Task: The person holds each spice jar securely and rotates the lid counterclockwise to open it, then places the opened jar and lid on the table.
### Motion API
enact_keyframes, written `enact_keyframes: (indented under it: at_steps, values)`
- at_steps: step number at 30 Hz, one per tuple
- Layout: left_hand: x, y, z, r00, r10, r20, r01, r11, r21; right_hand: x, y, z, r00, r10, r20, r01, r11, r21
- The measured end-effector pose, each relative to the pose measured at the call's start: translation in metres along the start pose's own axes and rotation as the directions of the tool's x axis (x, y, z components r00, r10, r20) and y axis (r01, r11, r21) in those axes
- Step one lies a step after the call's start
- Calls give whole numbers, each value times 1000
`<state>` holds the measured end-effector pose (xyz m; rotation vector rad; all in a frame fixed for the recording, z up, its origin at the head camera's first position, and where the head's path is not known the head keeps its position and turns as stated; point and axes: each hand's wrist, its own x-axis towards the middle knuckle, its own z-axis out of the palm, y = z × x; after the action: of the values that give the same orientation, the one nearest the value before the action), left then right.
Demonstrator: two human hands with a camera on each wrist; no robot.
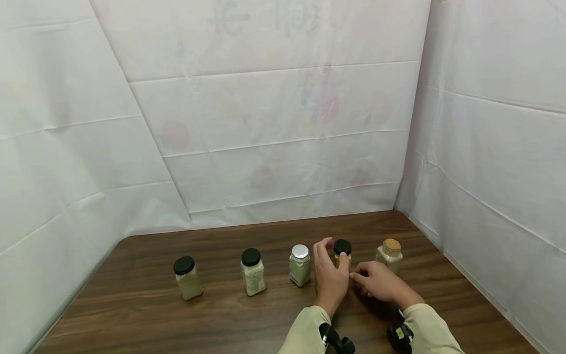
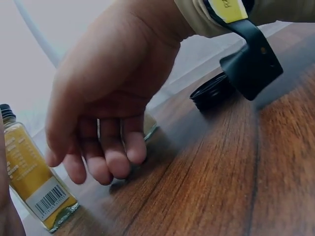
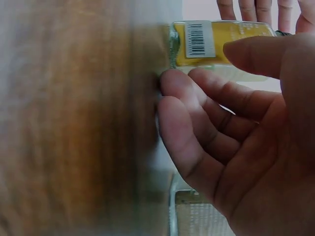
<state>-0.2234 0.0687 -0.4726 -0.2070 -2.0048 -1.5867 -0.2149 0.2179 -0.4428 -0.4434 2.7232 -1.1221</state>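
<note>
In the head view, my left hand [image 1: 330, 278] is beside a glass jar with a black lid [image 1: 342, 247], its thumb in front of the jar and its fingers spread to the left. The right wrist view shows the jar's yellow contents and barcode label [image 3: 201, 39], with left fingers [image 3: 247, 10] beyond it. My right hand [image 1: 381, 281] is low by the jar's base, fingers loosely curled. Its thumb overlaps the yellow jar in the right wrist view. In the left wrist view, the right hand [image 2: 106, 98] hangs beside the yellow jar [image 2: 32, 167], holding nothing.
Left along the wooden table [image 1: 221, 324] stand a silver-topped jar [image 1: 299, 268] and two black-lidded jars [image 1: 253, 278] [image 1: 189, 282]. A jar with an orange-tan top [image 1: 390, 253] stands at right. A loose black lid [image 2: 211, 93] lies near the right wrist. White cloth [image 1: 283, 108] surrounds the table.
</note>
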Motion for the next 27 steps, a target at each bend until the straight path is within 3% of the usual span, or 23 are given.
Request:
enact_keyframes:
  at_steps: [14,27]
  values:
    - [2,-2,2,1000,19,-10,-19,999,28,1,1,9,988,114,-100,-106,991,86]
    - [2,-4,2,1000,2,11,-2,1000,8,11,-3,0,997,68,31,-72,991,117]
